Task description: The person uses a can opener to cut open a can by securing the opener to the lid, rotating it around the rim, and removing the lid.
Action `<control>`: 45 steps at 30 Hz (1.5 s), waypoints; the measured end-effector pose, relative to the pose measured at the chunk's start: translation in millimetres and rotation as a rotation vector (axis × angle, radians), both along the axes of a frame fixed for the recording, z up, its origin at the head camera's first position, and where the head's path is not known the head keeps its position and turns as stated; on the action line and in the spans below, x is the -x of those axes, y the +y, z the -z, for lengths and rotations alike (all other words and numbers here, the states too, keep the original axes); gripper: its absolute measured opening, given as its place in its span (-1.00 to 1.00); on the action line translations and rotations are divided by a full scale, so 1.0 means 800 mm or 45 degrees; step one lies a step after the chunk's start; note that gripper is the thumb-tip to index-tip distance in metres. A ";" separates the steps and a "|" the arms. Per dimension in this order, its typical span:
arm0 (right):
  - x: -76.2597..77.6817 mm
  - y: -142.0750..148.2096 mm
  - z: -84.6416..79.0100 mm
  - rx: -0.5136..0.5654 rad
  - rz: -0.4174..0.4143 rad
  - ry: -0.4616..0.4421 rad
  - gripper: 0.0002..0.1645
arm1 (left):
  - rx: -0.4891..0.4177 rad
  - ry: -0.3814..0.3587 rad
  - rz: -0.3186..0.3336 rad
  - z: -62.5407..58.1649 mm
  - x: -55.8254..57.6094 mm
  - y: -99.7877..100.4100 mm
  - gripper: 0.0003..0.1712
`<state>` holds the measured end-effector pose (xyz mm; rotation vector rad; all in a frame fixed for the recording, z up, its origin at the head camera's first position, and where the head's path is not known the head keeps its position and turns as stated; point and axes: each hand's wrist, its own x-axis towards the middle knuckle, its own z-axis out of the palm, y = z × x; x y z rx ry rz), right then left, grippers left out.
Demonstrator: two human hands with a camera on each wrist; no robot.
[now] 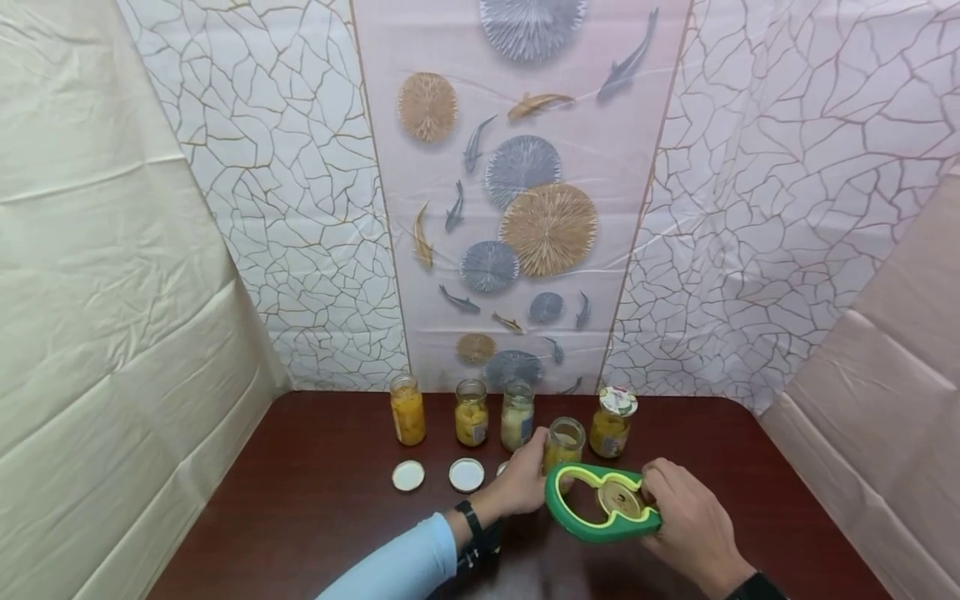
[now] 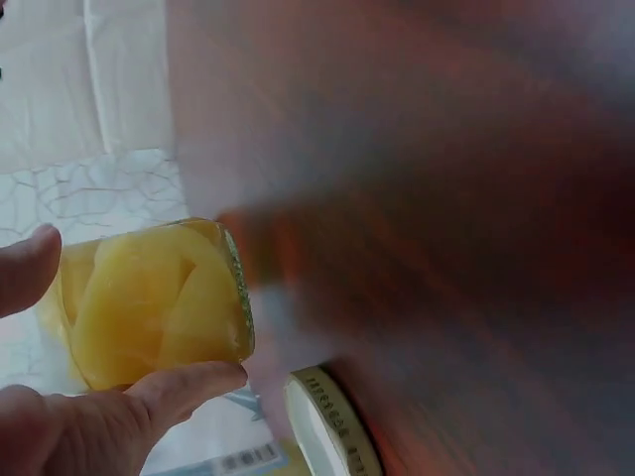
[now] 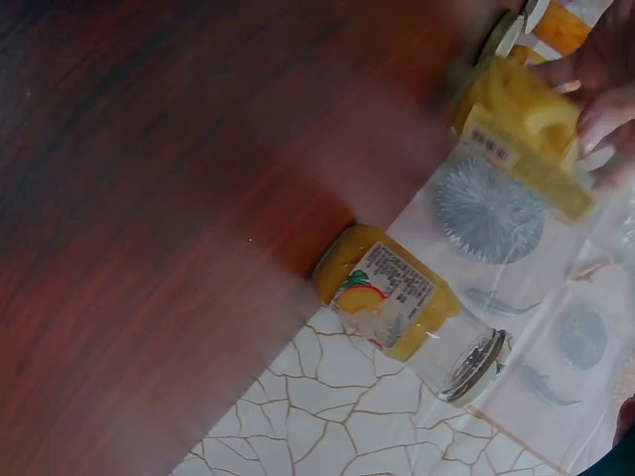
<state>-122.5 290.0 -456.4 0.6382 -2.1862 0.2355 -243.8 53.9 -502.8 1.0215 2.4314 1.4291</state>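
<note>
My left hand [image 1: 525, 479] grips a lidless glass jar [image 1: 564, 446] of yellow fruit pieces by its side. In the left wrist view the thumb and fingers lie on either side of this jar [image 2: 149, 307]. My right hand [image 1: 690, 517] holds a green jar opener [image 1: 592, 531] with a yellow-green inner edge, just in front of the jar. Inside the opener's smaller opening sits a gold lid [image 1: 621, 500]. The right wrist view shows the left hand's fingers [image 3: 605, 119] against the jar [image 3: 526, 129], while the opener is almost wholly out of that view.
A lidded jar [image 1: 611, 427] stands at the back right. Three lidless jars line the back left: an orange-filled one [image 1: 408, 412], a yellow one [image 1: 471, 417] and a pale one [image 1: 517, 418]. Lids [image 1: 467, 475] lie before them on the dark red table [image 1: 315, 500]; one is partly hidden.
</note>
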 end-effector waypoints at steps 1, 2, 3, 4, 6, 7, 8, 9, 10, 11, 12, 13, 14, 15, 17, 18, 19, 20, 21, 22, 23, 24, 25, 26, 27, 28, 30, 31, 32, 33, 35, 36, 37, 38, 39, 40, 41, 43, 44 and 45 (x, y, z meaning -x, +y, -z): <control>0.000 0.001 0.000 -0.002 0.001 0.000 -0.89 | 0.015 -0.004 -0.006 0.001 0.005 0.004 -0.45; -0.001 0.001 0.000 -0.001 -0.002 0.000 -0.88 | 0.027 -0.003 -0.013 0.002 0.009 0.008 -0.44; -0.001 0.002 0.000 0.001 -0.003 0.000 -0.88 | 0.038 0.001 -0.025 0.003 0.013 0.012 -0.44; -0.001 0.002 0.000 0.002 -0.005 -0.001 -0.88 | 0.044 0.004 -0.036 0.004 0.016 0.014 -0.44; -0.001 0.001 0.000 0.008 -0.017 -0.003 -0.93 | 0.046 -0.006 -0.056 0.007 0.021 0.017 -0.42; -0.001 0.000 0.000 0.012 -0.020 -0.006 -0.94 | 0.049 -0.007 -0.068 0.008 0.022 0.017 -0.41; -0.001 -0.001 0.000 0.014 -0.022 -0.006 -0.94 | 0.049 -0.012 -0.076 0.009 0.023 0.017 -0.41; -0.002 -0.002 0.001 0.015 -0.018 -0.006 -0.93 | 0.049 -0.021 -0.082 0.010 0.024 0.017 -0.40; -0.002 -0.003 0.001 0.019 -0.019 -0.007 -0.93 | 0.047 -0.024 -0.086 0.011 0.025 0.017 -0.38; -0.002 -0.003 0.002 0.022 -0.018 -0.008 -0.92 | 0.052 -0.021 -0.096 0.012 0.025 0.017 -0.35; -0.002 -0.004 0.002 0.022 -0.012 -0.010 -0.91 | 0.052 -0.023 -0.105 0.013 0.026 0.017 -0.30; -0.002 -0.004 0.003 0.023 -0.012 -0.012 -0.91 | 0.053 -0.027 -0.107 0.013 0.026 0.017 -0.28; -0.003 -0.005 0.003 0.021 -0.011 -0.011 -0.92 | 0.054 -0.032 -0.112 0.013 0.026 0.019 -0.26; -0.003 -0.005 0.003 0.020 -0.013 -0.010 -0.91 | 0.057 -0.036 -0.123 0.014 0.027 0.020 -0.23; -0.004 -0.005 0.004 0.017 -0.017 -0.010 -0.90 | 0.061 -0.052 -0.148 0.015 0.027 0.024 -0.21; -0.005 -0.005 0.004 0.015 -0.015 -0.010 -0.89 | 0.055 -0.062 -0.158 0.015 0.028 0.027 -0.20; -0.005 -0.005 0.004 0.016 -0.019 -0.010 -0.88 | 0.051 -0.071 -0.172 0.016 0.029 0.030 -0.21; -0.005 -0.004 0.004 0.014 -0.016 -0.011 -0.88 | 0.046 -0.076 -0.191 0.018 0.030 0.033 -0.21; -0.005 -0.004 0.004 0.014 -0.017 -0.012 -0.88 | 0.039 -0.079 -0.211 0.019 0.031 0.037 -0.22; -0.005 -0.003 0.003 0.013 -0.016 -0.014 -0.89 | 0.031 -0.083 -0.228 0.020 0.032 0.040 -0.22; -0.005 -0.003 0.003 0.012 -0.016 -0.015 -0.91 | 0.022 -0.084 -0.247 0.021 0.033 0.043 -0.23; -0.005 -0.002 0.003 0.012 -0.012 -0.021 -0.92 | 0.013 -0.090 -0.268 0.021 0.035 0.046 -0.23; -0.005 -0.003 0.003 0.013 -0.008 -0.028 -0.90 | 0.006 -0.100 -0.292 0.020 0.037 0.048 -0.24; -0.004 -0.005 0.002 0.012 -0.004 -0.036 -0.87 | -0.002 -0.113 -0.314 0.019 0.039 0.049 -0.24; -0.003 -0.007 0.002 0.010 0.003 -0.041 -0.86 | -0.008 -0.125 -0.333 0.017 0.041 0.050 -0.25; -0.002 -0.010 0.002 0.009 0.008 -0.043 -0.85 | -0.013 -0.134 -0.354 0.015 0.044 0.051 -0.25; 0.001 -0.016 0.002 0.014 0.015 -0.045 -0.86 | -0.013 -0.153 -0.400 0.012 0.050 0.052 -0.24; 0.002 -0.019 0.002 0.016 0.012 -0.042 -0.87 | -0.012 -0.160 -0.421 0.012 0.053 0.053 -0.23; 0.003 -0.022 0.002 0.013 0.014 -0.041 -0.88 | -0.009 -0.160 -0.440 0.012 0.057 0.054 -0.22; 0.004 -0.024 0.003 0.011 0.018 -0.039 -0.88 | -0.012 -0.161 -0.456 0.013 0.059 0.056 -0.21; 0.005 -0.027 0.005 0.010 0.026 -0.049 -0.83 | -0.020 -0.168 -0.484 0.016 0.064 0.060 -0.19; 0.005 -0.027 0.005 0.008 0.032 -0.056 -0.79 | -0.031 -0.173 -0.492 0.018 0.065 0.062 -0.19; 0.005 -0.028 0.006 0.007 0.041 -0.061 -0.76 | -0.040 -0.180 -0.501 0.019 0.066 0.064 -0.18; 0.005 -0.028 0.007 0.003 0.053 -0.065 -0.74 | -0.045 -0.187 -0.511 0.020 0.067 0.066 -0.18; 0.005 -0.028 0.008 0.003 0.058 -0.064 -0.72 | -0.055 -0.192 -0.516 0.021 0.067 0.068 -0.17; 0.005 -0.028 0.008 0.002 0.063 -0.063 -0.69 | -0.058 -0.196 -0.524 0.021 0.067 0.070 -0.17; 0.005 -0.028 0.009 0.002 0.065 -0.057 -0.68 | -0.058 -0.200 -0.533 0.021 0.067 0.071 -0.17; 0.005 -0.028 0.009 -0.001 0.073 -0.048 -0.65 | -0.060 -0.215 -0.539 0.020 0.065 0.073 -0.15; 0.004 -0.027 0.008 -0.005 0.077 -0.044 -0.64 | -0.061 -0.228 -0.533 0.019 0.062 0.073 -0.13; 0.004 -0.027 0.008 -0.007 0.078 -0.040 -0.63 | -0.055 -0.238 -0.525 0.017 0.059 0.073 -0.10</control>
